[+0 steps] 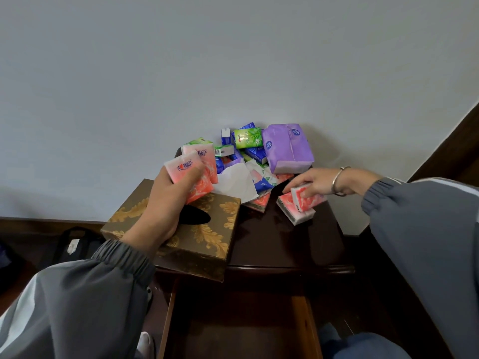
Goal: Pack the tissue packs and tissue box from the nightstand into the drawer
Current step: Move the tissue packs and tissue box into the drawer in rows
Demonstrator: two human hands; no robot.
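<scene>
A heap of small tissue packs in pink, green and blue lies at the back of the dark wooden nightstand, with a large purple tissue pack on the right of the heap. A gold-patterned tissue box sits on the nightstand's left side, a white tissue sticking out near it. My left hand holds pink tissue packs above the box. My right hand grips a pink tissue pack resting on another pink pack. The drawer below is pulled open and looks dark inside.
A pale wall rises behind the nightstand. A black bag sits on the floor to the left. Dark wooden furniture stands at the right edge. A silver bracelet circles my right wrist.
</scene>
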